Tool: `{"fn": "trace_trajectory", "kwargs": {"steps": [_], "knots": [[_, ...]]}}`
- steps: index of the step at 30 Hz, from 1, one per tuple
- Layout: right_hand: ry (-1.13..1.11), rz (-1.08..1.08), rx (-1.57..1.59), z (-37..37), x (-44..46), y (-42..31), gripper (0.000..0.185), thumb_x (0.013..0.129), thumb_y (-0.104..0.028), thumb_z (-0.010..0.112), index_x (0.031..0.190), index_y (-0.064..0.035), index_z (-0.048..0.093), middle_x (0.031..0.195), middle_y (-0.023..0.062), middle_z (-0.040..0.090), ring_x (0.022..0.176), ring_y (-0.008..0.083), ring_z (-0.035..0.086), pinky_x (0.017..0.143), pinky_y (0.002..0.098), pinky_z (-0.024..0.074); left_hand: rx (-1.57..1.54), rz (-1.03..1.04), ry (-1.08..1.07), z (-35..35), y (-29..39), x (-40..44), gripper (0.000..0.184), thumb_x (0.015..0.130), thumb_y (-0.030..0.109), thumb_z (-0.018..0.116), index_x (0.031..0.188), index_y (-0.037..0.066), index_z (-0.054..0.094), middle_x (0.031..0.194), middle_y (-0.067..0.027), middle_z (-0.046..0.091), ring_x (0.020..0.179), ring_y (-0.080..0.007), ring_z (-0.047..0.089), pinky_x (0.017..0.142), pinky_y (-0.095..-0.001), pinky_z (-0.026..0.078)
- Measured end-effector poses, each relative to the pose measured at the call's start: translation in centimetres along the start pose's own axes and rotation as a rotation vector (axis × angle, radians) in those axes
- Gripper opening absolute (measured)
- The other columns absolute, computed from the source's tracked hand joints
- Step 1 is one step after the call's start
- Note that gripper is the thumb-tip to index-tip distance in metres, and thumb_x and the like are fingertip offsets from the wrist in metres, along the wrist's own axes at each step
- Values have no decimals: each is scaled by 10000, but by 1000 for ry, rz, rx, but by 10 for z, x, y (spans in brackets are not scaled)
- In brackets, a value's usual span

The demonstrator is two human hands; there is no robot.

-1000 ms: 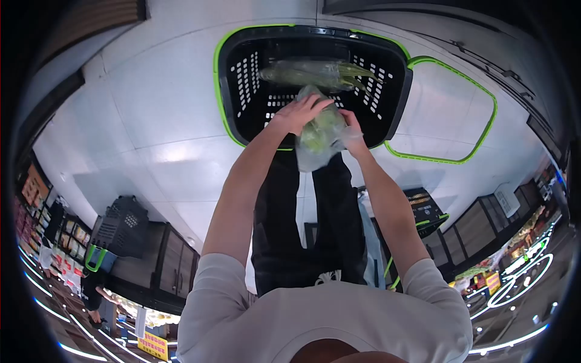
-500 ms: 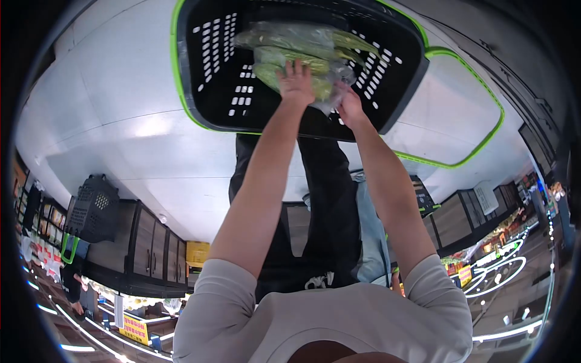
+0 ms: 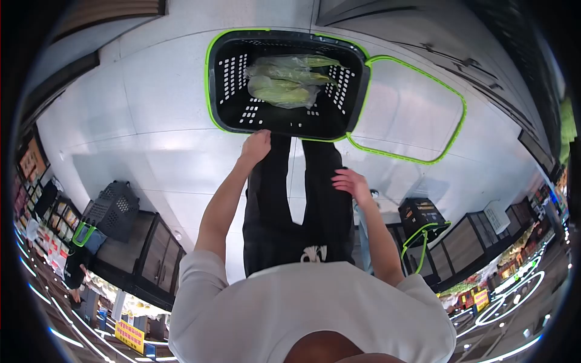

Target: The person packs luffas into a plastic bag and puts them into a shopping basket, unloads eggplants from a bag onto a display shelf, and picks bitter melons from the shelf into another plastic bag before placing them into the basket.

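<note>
A black shopping basket (image 3: 290,129) with green trim lies in front of my legs, its long green handle (image 3: 465,118) folded out to the right. Inside are clear plastic bags of long green vegetables (image 3: 281,91); their exact kind is hard to make out. My left hand (image 3: 257,145) is closed at the basket's near rim, fingertips partly hidden. Beside my right trouser leg, my right hand (image 3: 353,183) is open and holds nothing, its fingers stretched out and apart from the basket.
Pale floor tiles (image 3: 163,109) surround the basket. A grey basket (image 3: 115,210) stands behind to the left, beside dark cabinets (image 3: 145,248). Another black basket (image 3: 420,215) with a green handle is behind to the right. A person (image 3: 74,269) appears at far left.
Both hands have left the bagged vegetables and come out of the basket. My left hand is now at the rim, my right beside my leg. The basket looks smaller and farther away.
</note>
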State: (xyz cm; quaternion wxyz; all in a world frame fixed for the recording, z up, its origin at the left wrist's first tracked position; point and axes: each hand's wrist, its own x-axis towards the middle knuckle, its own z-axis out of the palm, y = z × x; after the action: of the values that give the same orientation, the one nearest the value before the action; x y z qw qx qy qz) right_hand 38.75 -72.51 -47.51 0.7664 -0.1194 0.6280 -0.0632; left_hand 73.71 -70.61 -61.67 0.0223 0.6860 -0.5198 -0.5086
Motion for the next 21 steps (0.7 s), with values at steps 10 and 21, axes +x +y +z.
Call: {"fn": "trace_trajectory", "kwargs": {"steps": [10,21], "knots": [[1033,1,69,-265,-31,-56,969,698,-526,723,1445,-130,250,1423,147,305,1289,293,324,977,576,351,-79,-348,-196,83,58,-157,546,918,361,406,1407,121,387,1371,-248,444,1253,-390,448,1036,-472,378],[767,-110,402,-375,16,-84,353,738,-197,679,1024,-71,515,963,74,523,864,203,526,770,411,460,-236,-494,81,222,239,-211,358,847,263,523,1125,60,623,1173,-225,577,1124,-373,533,975,-467,413]]}}
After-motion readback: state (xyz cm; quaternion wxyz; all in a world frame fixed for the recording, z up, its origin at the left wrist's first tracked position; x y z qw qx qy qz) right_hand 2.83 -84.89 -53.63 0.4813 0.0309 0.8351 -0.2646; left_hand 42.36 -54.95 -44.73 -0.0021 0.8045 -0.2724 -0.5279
